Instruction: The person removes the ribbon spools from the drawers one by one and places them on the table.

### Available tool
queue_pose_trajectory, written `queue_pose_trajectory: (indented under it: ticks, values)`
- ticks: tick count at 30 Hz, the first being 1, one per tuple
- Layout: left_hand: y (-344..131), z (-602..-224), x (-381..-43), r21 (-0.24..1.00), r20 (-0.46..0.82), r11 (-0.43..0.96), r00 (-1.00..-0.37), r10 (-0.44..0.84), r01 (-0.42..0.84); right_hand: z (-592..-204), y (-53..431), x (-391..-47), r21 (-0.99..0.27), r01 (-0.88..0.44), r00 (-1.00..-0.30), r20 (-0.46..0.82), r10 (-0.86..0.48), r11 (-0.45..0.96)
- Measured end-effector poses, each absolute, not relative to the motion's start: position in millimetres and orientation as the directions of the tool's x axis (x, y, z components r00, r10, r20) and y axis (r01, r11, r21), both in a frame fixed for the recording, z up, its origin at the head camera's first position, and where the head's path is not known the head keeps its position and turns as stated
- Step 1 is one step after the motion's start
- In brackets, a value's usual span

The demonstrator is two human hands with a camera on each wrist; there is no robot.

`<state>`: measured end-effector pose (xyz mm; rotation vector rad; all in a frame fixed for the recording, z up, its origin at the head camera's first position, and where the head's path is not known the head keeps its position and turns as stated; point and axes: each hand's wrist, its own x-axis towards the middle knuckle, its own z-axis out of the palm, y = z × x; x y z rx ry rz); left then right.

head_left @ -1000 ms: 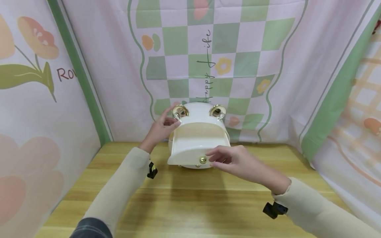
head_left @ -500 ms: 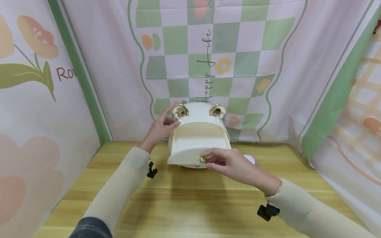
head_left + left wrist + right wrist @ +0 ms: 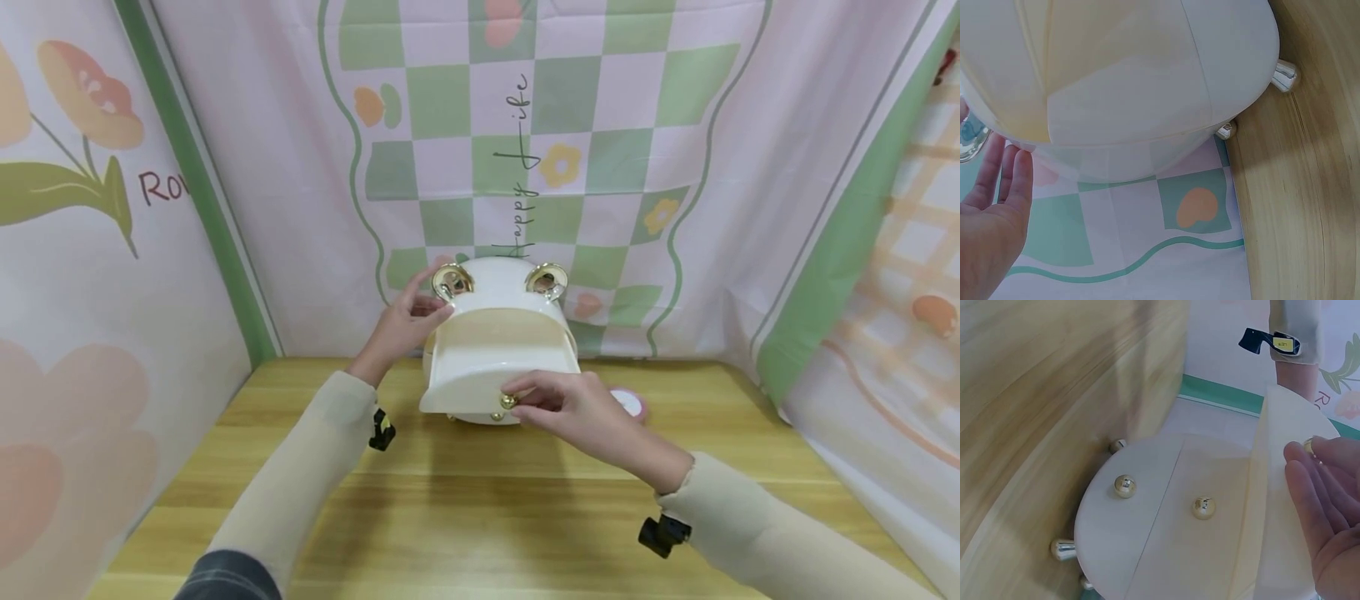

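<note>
A white rounded storage box with two gold, eye-like rings on top stands near the back of the table. Its top drawer is pulled out and tipped slightly down at the front. My right hand pinches the round gold knob on that drawer between thumb and fingers. On the box's upper left, beside the gold ring, my left hand rests with fairly straight fingers. In the left wrist view those fingertips touch the box's edge. Two more gold knobs show on lower drawers in the right wrist view.
A round white thing with a pink rim lies on the wooden table, partly behind my right hand. Short gold feet hold the box up. Patterned cloth hangs close behind the box and along both sides.
My right hand has moved left from beside the knob to pinch it, bringing the pink-rimmed thing into view. The left hand, box and drawer look nearly unchanged.
</note>
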<state>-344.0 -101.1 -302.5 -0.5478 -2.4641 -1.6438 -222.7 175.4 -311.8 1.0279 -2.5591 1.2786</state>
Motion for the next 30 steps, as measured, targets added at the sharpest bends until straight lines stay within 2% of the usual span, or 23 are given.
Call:
queue_pose_trajectory:
  ticks: [30]
  values:
    - [-101.8,-300.9,-344.6,0.852,0.3,0.375,-0.927,0.223,0.366,-301.9,171.5,-261.1,-0.672,-0.594,-0.79,0.383,-0.479,0.443]
